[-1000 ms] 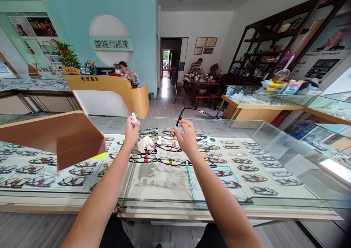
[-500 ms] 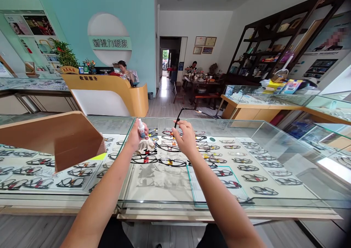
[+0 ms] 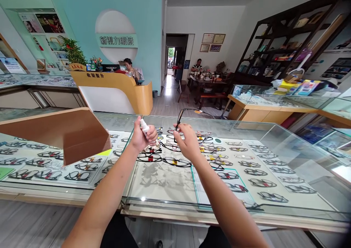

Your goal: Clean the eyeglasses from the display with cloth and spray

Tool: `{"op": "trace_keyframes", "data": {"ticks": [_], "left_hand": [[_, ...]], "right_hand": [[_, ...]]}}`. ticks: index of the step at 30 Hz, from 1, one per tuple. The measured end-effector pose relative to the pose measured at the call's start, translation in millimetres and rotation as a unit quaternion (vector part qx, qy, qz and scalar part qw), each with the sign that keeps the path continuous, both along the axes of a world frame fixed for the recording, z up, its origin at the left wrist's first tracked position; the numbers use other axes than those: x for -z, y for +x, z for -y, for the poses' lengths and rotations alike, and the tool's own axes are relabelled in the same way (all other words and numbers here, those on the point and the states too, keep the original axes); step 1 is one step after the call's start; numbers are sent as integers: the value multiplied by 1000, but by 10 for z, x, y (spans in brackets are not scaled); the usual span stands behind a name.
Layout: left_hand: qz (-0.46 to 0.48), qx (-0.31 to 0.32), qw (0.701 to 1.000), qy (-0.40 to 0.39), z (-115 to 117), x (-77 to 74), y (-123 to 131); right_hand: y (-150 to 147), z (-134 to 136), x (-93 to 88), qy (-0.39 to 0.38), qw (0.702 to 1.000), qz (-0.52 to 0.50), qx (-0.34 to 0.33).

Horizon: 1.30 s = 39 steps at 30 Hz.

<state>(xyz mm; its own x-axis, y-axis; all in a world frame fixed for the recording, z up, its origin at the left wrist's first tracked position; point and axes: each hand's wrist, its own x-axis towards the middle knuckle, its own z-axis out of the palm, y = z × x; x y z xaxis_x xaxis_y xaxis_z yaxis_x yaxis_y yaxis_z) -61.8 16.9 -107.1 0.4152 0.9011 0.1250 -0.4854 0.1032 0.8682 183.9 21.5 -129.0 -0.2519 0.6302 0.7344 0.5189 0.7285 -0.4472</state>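
My left hand (image 3: 140, 137) is closed around a small white spray bottle (image 3: 144, 126), with the thumb up beside its nozzle. A pale cloth (image 3: 157, 145) shows partly behind that hand, so its hold on it is hidden. My right hand (image 3: 187, 141) pinches a pair of black-framed eyeglasses (image 3: 180, 117) by one side, raised above the glass counter (image 3: 161, 203). An orange-yellow sticker marks one lens. Beneath both hands, several eyeglasses (image 3: 177, 162) with red or yellow tags sit in rows.
A brown, board-like stand (image 3: 68, 131) rises at the left of the counter. Beyond it are a yellow-and-white reception desk (image 3: 109, 98) with a person (image 3: 131, 70) behind it, and another person (image 3: 197, 66) at a dark table. More glass cases (image 3: 263, 100) stand at the right.
My left hand has shifted slightly right and turned, tilting the spray bottle; the cloth is now more hidden. The eyeglasses have turned a little in my right hand. The view has shifted slightly.
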Motion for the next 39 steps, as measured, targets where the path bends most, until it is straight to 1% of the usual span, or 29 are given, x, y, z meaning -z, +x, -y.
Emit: {"op": "trace_keyframes", "data": {"ticks": [4,6,9,11,13,15,17,20,23,26,30,34,39], "left_hand": [[-14,-6,1000,-7,11,-5,-5],[-26,-22,999,-2,27,-15,16],[-33,-87,995,27,43,-19,75],[-48,-130,989,44,35,7,120],[-76,-175,980,60,11,64,162],[-114,-226,964,84,-18,135,194],[-153,-257,948,110,-41,198,214],[-185,-262,937,136,-52,239,221],[-199,-257,933,152,-40,225,224],[-198,-244,936,159,-20,209,236],[-182,-228,944,156,-4,230,253],[-175,-225,949,135,-6,257,263],[-201,-225,940,162,16,231,287]], "right_hand": [[-29,59,-16,-16,1000,2,-24],[-43,79,-20,-35,999,-11,-40],[-72,98,-19,-81,993,-49,-75],[-98,111,-20,-121,984,-74,-109],[-127,130,-25,-159,972,-96,-146],[-158,155,-29,-190,959,-108,-181],[-188,182,-30,-211,949,-110,-208],[-224,218,-25,-230,940,-100,-229],[-246,242,-18,-233,940,-87,-233],[-248,243,-15,-242,937,-91,-237],[-222,191,-15,-272,917,-141,-255],[-191,100,-9,-285,907,-198,-237],[-176,35,-1,-305,887,-256,-235]]}}
